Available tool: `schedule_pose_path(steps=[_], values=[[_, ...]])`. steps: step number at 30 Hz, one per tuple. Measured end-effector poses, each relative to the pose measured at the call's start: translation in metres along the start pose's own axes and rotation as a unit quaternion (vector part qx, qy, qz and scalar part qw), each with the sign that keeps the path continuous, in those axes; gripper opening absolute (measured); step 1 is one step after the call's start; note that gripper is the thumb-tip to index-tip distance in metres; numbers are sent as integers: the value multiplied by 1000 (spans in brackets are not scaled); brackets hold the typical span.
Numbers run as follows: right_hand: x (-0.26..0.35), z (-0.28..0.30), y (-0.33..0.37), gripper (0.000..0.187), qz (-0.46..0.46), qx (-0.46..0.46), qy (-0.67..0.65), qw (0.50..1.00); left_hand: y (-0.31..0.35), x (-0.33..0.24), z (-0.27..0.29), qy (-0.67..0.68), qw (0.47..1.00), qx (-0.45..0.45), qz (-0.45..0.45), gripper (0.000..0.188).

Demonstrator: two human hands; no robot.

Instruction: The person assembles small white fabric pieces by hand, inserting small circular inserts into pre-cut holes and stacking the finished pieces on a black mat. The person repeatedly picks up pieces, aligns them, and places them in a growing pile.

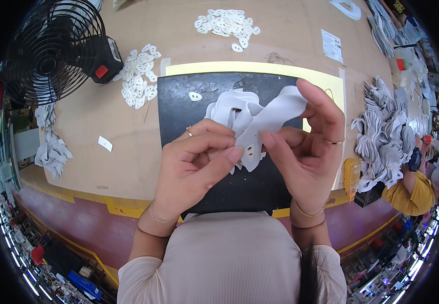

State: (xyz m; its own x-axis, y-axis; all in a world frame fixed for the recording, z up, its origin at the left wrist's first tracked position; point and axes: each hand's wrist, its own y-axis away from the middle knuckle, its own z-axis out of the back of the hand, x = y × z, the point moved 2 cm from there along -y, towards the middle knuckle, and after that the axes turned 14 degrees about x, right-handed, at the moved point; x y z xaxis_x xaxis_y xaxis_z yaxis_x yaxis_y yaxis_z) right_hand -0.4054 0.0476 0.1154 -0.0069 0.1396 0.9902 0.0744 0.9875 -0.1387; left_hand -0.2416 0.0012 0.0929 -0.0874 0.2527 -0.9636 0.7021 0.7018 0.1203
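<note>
Both of my hands hold a pale grey fabric piece [280,109] above a black mat [179,83]. My left hand [189,164] pinches its lower left edge between thumb and fingers. My right hand [313,157] grips its right side, thumb in front, with the index finger raised behind the curled upper end. On the piece's lower end, between my thumbs, lies a small white oval patch [250,150] with two dark slots. Behind it, several similar grey pieces [222,105] are stacked on the mat, partly hidden by my hands. A loose white oval [195,96] sits at the mat's upper left.
White oval patches lie in a left pile [139,76] and a far pile [225,24]. A black fan [52,55] stands far left. Grey fabric stacks [384,131] and a yellow bottle [351,177] are at right, near another person's yellow sleeve [411,195].
</note>
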Motion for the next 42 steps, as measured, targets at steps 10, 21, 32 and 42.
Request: schedule_pose_path(steps=[10, 21, 32, 42], values=[[-4, 9, 6, 86, -48, 21, -122, 991, 2, -8, -3, -21, 999, 13, -27, 7], [-6, 11, 6, 89, -65, 21, -156, 985, 3, -9, -6, -43, 997, 22, -60, 7], [-36, 48, 13, 81, -153, 43, -157, 975, -19, 32, 11, -64, 995, 61, 51, 13], [-58, 99, 6, 73, -144, 7, -76, 987, -72, 44, -21, -101, 987, 120, 28, 33]])
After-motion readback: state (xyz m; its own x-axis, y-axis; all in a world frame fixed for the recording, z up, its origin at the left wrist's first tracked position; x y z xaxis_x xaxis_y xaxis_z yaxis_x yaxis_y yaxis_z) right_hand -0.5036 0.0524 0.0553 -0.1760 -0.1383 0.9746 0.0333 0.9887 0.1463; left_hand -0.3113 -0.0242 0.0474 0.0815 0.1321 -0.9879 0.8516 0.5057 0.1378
